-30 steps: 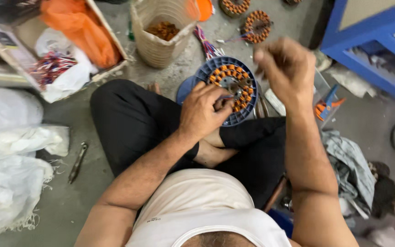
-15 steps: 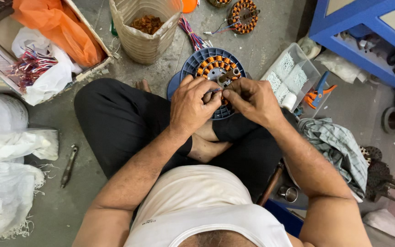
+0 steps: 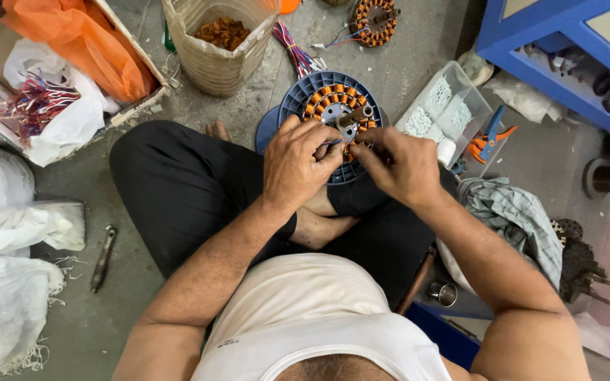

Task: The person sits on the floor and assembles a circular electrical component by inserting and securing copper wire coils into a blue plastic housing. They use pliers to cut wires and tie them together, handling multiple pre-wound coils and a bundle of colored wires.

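While sitting cross-legged on the floor (image 3: 418, 70), person is working over blue stator (image 3: 333, 113) with copper windings, lying in front of the knees. Left hand (image 3: 298, 166) is pinching thin wire (image 3: 335, 142) at the stator's near rim, grip narrow. Right hand (image 3: 397, 166) is meeting it fingertip to fingertip, grip closed on something small, cannot tell what. Compartment tray (image 3: 446, 106) is lying just right.
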